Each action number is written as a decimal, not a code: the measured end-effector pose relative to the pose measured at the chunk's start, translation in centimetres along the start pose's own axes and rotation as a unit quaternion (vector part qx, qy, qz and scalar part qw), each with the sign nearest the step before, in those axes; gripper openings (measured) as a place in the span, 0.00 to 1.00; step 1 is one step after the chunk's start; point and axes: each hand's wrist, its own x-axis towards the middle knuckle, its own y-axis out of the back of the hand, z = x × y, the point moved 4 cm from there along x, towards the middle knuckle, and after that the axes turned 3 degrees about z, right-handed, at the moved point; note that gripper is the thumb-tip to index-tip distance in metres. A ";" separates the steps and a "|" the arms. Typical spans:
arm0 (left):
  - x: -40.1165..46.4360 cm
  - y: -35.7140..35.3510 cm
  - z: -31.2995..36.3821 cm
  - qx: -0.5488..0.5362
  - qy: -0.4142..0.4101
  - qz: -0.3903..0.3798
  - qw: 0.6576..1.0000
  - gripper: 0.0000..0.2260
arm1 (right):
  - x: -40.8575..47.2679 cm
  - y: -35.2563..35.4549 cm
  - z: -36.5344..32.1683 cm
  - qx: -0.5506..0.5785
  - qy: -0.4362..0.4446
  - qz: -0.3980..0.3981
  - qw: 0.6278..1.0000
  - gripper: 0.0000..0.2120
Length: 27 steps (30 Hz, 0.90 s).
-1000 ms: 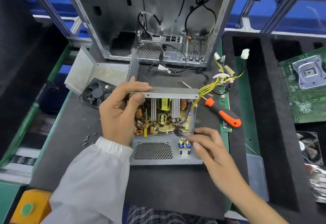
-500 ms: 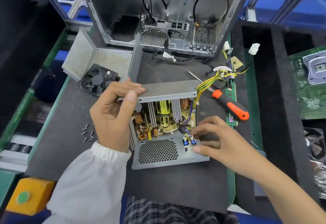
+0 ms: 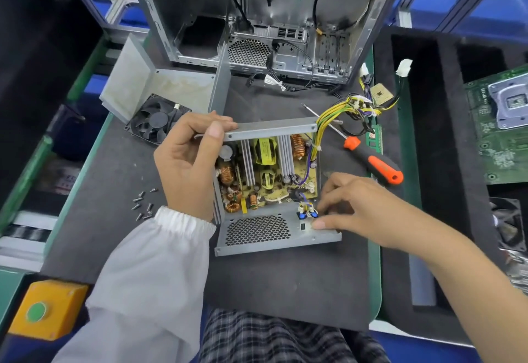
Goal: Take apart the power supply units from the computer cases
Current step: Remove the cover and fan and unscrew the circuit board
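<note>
Since a moment ago the power supply unit (image 3: 271,188) has tipped back, so its far wall shows edge-on. It sits mid-counter (image 3: 114,180) on dark foam matting, before the open computer case (image 3: 257,14). The left hand (image 3: 188,160) grips its far rim; the right hand (image 3: 357,208) presses loosely curled fingers (image 3: 320,224) on the near panel. Loose screws (image 3: 143,205), a fan (image 3: 157,120) and an orange screwdriver (image 3: 374,162) lie around.
</note>
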 end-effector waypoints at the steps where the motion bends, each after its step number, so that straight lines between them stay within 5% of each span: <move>1: 0.1 0.0 0.0 0.001 0.007 0.002 1.000 0.06 | 0.3 0.2 -0.1 -0.016 0.002 -0.011 1.000 0.13; 11: 0.4 -0.2 -0.6 0.009 0.042 0.024 0.999 0.07 | 0.8 0.6 -1.2 -0.107 0.058 -0.074 0.990 0.14; 22: 1.1 -0.5 -1.2 -0.003 0.085 0.031 0.996 0.07 | 1.3 1.0 0.5 0.086 0.013 -0.080 0.993 0.08; 27: 1.2 -0.4 -1.3 -0.008 0.091 0.037 0.995 0.07 | 1.8 0.8 0.6 0.052 0.003 -0.053 0.997 0.12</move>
